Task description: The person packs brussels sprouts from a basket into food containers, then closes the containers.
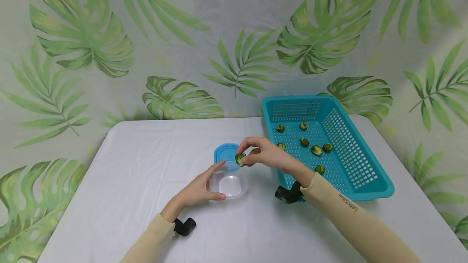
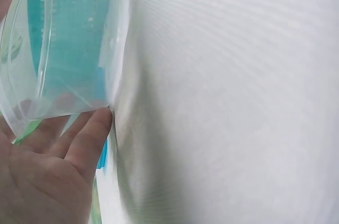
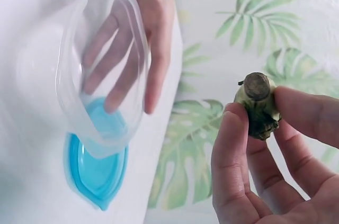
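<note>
My right hand [image 1: 268, 155] pinches a small Brussels sprout [image 1: 240, 159] between thumb and fingers, above the far side of a clear plastic container [image 1: 231, 185]. Seen from the right wrist, the brown cut stem of the sprout [image 3: 258, 87] faces the camera. The left hand [image 1: 197, 190] holds the container from its left side, thumb on the near side and fingers spread along the far side. Nothing shows inside this see-through container, which stands upright on the table. Directly behind it lies a blue lid [image 1: 224, 152], partly overlapped by the container's rim.
A turquoise plastic basket [image 1: 382, 188] with perforated walls stands on the right, under the right forearm. Several Brussels sprouts [image 1: 317, 150] lie scattered on its floor. A white cloth [image 1: 146, 153] covers the table, and a leaf-patterned curtain [image 1: 175, 52] hangs behind.
</note>
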A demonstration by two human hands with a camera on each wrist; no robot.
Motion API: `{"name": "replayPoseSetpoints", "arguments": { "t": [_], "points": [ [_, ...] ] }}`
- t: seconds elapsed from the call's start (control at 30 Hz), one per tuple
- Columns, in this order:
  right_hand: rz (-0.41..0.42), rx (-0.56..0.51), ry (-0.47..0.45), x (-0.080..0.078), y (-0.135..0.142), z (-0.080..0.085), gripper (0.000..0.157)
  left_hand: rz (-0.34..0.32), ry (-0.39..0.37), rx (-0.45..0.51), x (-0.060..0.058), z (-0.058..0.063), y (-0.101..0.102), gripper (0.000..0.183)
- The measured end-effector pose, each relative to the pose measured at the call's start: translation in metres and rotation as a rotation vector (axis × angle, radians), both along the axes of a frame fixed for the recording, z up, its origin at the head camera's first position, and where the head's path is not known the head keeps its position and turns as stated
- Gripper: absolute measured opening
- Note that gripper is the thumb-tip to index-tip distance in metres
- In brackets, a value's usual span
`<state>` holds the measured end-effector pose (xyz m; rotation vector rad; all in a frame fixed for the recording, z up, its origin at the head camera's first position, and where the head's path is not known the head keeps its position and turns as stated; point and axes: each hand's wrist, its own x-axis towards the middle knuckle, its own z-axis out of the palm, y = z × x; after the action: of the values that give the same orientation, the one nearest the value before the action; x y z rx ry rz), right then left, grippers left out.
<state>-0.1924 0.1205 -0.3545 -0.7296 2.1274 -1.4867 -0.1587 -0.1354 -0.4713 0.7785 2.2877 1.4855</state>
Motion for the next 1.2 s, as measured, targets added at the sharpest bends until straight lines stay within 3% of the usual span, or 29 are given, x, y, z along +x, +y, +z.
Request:
{"name": "replayPoseSetpoints", "arguments": {
  "t": [0.2, 0.63, 1.2],
  "points": [
    [0.048, 0.034, -0.014, 0.003, -0.014, -0.01, 0.014, 0.012, -0.012, -0.01, 0.001, -0.001, 0.0, 0.096],
    [0.058, 0.145, 0.003, 0.013, -0.034, -0.035, 0.011, 0.034, -0.008, -0.049, 0.003, 0.0, -0.001, 0.098],
    [0.036, 0.206, 0.005, 0.014, -0.038, -0.04, 0.011, 0.016, 0.017, -0.036, 0.001, -0.002, -0.002, 0.096]
  ]
}}
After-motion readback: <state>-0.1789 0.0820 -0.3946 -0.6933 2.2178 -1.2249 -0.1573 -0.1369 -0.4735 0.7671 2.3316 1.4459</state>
